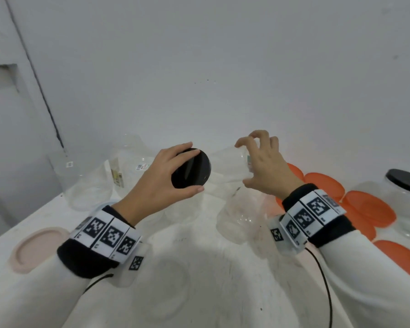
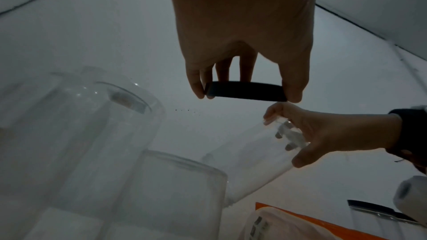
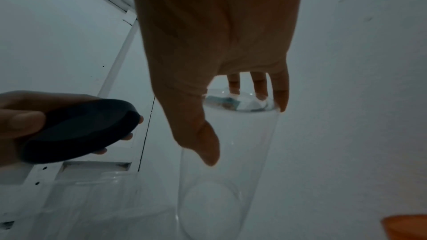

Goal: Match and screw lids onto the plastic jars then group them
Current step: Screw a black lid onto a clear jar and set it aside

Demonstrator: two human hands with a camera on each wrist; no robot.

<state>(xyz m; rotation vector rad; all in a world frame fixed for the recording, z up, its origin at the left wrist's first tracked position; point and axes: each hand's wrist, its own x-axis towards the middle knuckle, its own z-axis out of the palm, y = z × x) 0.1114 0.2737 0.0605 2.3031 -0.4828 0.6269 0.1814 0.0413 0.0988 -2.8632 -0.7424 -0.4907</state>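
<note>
Head view: left hand (image 1: 162,178), at 9 o'clock of centre, fingers and thumb clamped across the rim of a round black plastic screw lid (image 1: 191,168), held in the air. Right hand (image 1: 264,165), at 3 o'clock of the lid, fingertips and thumb curled round the closed base of a clear cylindrical plastic jar (image 1: 232,166), lifted and tilted, mouth toward the lid; the two are near but apart. Further uncapped clear jars (image 1: 85,183) stand at 9 o'clock on the white table (image 1: 199,268); flat orange lids (image 1: 367,209) lie at 3 o'clock; a clear jar already capped in black (image 1: 405,200) stands at far 3 o'clock; a pink oval lid (image 1: 37,248) lies at 8 o'clock.

Left wrist view: left-hand fingers (image 2: 196,83) and thumb pinch the lid edge-on at centre; right hand and jar at 4 o'clock.

Right wrist view: right-hand fingertips (image 3: 280,96) and thumb spread round the jar's base at centre; lid at 9 o'clock.

Handling, judged: the jar is likely light, thin-walled, smooth and slippery, and may flex if squeezed, so a hold round the body nearer the neck would resist twisting better. The lid looks stiff; grip it by the rim.
</note>
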